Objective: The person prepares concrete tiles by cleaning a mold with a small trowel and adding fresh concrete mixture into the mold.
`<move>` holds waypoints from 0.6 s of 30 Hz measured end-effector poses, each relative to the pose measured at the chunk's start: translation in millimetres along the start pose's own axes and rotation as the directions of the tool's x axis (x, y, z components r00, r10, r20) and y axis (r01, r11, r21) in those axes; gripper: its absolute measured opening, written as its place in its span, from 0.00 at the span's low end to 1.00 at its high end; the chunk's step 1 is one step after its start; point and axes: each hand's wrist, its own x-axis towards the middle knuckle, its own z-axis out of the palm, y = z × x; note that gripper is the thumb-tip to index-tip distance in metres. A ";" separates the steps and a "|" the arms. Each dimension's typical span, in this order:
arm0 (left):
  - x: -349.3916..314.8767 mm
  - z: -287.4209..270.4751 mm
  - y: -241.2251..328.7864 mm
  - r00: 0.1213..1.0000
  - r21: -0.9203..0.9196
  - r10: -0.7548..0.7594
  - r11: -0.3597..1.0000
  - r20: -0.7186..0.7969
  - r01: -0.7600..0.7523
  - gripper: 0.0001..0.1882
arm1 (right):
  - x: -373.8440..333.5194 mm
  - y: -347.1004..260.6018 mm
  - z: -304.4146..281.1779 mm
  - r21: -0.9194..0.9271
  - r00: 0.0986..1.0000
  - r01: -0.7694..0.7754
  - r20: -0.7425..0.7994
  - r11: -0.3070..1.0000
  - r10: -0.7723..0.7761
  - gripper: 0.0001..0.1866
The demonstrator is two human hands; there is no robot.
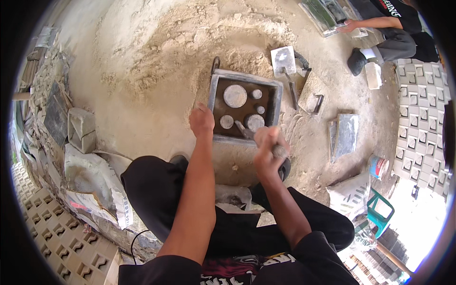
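Right hand: my fist (270, 147) is wrapped round the handle of a tool (244, 129), which slants into the near part of the mould.
Left hand: curled (202, 122) at the mould's left rim; I cannot tell whether my fingers grip it or only rest there.
Step in hand: I judge I am working the brown fill (243, 113) around the round pieces.
Next move: it seems to call for a steady rim on the left and a tool tip guided between the pieces without knocking them.
Mould: a squarish grey frame (248, 78) on the ground just beyond my feet, a loop standing at its far left corner.
Round pieces: five pale-topped discs (235, 96) of differing size, the largest far left.
Right of mould: a pale stained board (284, 61), farther off a co-worker's hand (349, 25) at a tray.
Far side: loose sand (175, 52).
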 end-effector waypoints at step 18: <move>-2.2 -1.4 -2.9 0.999 -0.004 -0.012 1.000 0.032 0.013 0.33 | 43.9 17.6 12.2 -0.164 0.964 -0.058 0.248 0.985 0.098 0.23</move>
